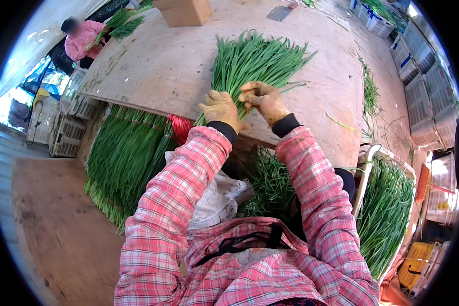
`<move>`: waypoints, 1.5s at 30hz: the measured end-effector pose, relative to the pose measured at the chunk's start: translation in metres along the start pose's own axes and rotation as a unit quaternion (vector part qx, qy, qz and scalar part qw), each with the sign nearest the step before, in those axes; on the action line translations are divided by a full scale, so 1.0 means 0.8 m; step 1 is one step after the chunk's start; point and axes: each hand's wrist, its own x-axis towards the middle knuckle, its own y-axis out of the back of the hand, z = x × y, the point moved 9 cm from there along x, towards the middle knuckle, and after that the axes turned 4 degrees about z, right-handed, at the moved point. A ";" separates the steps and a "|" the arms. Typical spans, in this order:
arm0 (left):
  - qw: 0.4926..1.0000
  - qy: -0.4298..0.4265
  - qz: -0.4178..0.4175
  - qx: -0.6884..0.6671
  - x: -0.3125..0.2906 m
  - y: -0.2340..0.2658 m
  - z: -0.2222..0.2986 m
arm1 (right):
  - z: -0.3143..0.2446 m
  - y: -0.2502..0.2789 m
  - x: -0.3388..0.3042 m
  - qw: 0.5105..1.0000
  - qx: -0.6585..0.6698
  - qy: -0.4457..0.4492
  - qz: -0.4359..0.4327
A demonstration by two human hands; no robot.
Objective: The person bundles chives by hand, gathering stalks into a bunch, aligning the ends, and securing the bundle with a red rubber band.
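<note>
A bunch of long green chives point(260, 58) lies on the wooden table, leaf tips fanned out toward the far side. My left hand point(222, 109), in a yellowish work glove, is closed round the stem end near the table's front edge. Close beside it, my right hand point(266, 102), gloved alike, has its fingers bent in a pinch over the stems. A small reddish bit shows at those fingertips, too small to name. A bundle of red ties point(179, 127) hangs at the table edge, left of my left wrist.
Stacked chives point(130, 153) stand below the table at left; more fill a white-framed crate point(387, 204) at right. A cardboard box point(183, 11) and a flat metal blade point(280, 13) lie on the far tabletop point(153, 66). Another person point(86, 41) handles chives at far left. Crates line the right.
</note>
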 end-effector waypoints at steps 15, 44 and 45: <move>0.981 -0.023 -0.001 -0.191 0.011 -0.006 -0.046 | -0.034 -0.052 -0.063 0.992 -0.052 0.117 0.001; 0.994 -0.005 0.041 -0.097 0.028 -0.005 -0.037 | -0.002 0.059 -0.109 0.789 -0.604 0.069 0.088; 0.994 -0.007 0.042 -0.104 0.028 -0.005 -0.036 | -0.012 0.057 -0.112 0.796 -0.591 0.082 0.098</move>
